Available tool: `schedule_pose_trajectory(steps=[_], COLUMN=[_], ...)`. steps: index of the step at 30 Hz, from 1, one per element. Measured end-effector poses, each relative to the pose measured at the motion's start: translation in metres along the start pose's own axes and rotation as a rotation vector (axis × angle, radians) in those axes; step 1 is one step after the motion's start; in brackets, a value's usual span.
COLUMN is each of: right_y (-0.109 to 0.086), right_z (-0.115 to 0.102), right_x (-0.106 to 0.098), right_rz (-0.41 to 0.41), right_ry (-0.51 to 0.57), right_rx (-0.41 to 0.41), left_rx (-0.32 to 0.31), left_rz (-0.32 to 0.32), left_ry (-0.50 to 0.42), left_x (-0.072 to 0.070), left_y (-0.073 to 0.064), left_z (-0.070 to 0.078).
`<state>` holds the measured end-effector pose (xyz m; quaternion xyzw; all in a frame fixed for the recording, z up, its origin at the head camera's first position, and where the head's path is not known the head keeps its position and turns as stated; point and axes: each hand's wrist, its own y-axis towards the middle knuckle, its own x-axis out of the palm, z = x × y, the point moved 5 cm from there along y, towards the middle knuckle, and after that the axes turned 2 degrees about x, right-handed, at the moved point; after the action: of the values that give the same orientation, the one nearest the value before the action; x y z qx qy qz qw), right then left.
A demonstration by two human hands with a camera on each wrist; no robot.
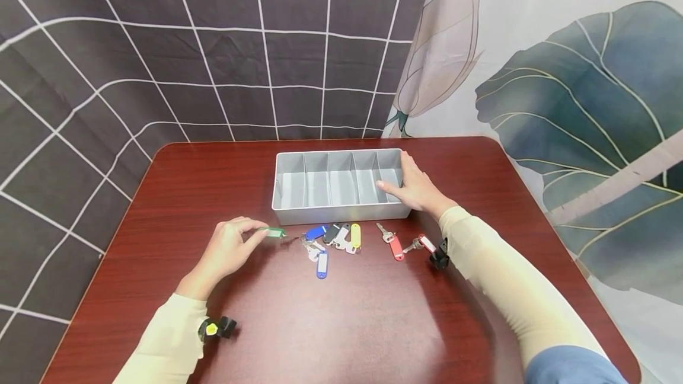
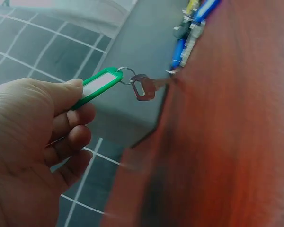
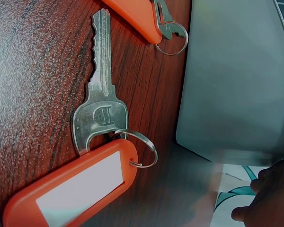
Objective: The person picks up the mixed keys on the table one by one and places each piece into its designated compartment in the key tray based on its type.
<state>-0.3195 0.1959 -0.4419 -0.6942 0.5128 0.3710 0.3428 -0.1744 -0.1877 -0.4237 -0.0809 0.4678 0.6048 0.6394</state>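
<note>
My left hand pinches a green key tag between thumb and fingers. From the tag's ring hangs a key, its blade pointing away from the hand. In the head view this hand is left of the other keys, in front of the grey divided tray. My right hand grips the tray's right end, thumb over the last compartment and fingers along the outer wall. Only part of that hand appears, dark, at the lower right of the right wrist view.
Before the tray lie blue-tagged keys, a yellow tag and a black tag. Farther right are two red-tagged keys, one red tag nearer the middle, the other close below the right wrist. All rest on a dark red table.
</note>
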Motion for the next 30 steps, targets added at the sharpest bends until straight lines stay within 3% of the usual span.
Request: schedule_pose_trajectory(steps=[9, 17, 24, 30], right_y=[-0.001, -0.001, -0.002, -0.001], right_z=[0.003, 0.002, -0.001, -0.003], right_x=[0.0, -0.001, -0.002, -0.001], right_rz=[-0.007, -0.01, -0.014, -0.015], right_ry=[0.015, 0.011, 0.017, 0.005], right_rx=[0.014, 0.01, 0.014, 0.013], left_rx=[-0.003, -0.058, -0.097, -0.151], left_rz=[0.097, 0.165, 0.192, 0.179], left_ry=[-0.054, -0.084, -0.112, -0.107], left_x=[-0.018, -0.03, -0.036, -0.029], left_y=[0.018, 0.04, 0.059, 0.072], left_z=[0.01, 0.012, 0.01, 0.0])
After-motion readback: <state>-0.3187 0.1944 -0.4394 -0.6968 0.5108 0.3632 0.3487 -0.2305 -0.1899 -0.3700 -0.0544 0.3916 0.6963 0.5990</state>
